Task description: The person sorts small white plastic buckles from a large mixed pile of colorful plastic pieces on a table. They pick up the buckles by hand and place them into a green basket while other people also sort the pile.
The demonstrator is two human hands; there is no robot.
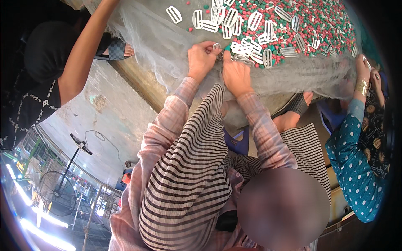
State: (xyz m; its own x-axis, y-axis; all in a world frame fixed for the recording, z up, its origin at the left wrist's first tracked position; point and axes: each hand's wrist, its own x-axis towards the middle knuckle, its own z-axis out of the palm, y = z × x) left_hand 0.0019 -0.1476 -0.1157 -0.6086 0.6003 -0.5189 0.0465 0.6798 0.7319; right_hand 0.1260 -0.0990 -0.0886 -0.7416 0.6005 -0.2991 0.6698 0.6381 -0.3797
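Note:
My left hand point(202, 61) is closed in a pinch at the table's near edge, with a small whitish piece point(216, 46) between its fingertips. Close beside it, my right hand point(237, 75) has its fingers curled together. A green bit point(227, 48) shows at its fingertips, but what those fingers hold is hidden. Just beyond the right hand lies a loose pile of white slotted plastic buckles point(251, 45). Around and past them spread many small red, green and white pieces point(318, 25).
Sheer white netting point(155, 50) covers the table and hangs over its near edge. At the left, another person's bare arm point(81, 54) reaches in; at the right, a co-worker in a dotted teal sleeve point(356, 163) holds a white piece. A standing fan point(58, 192) is at lower left.

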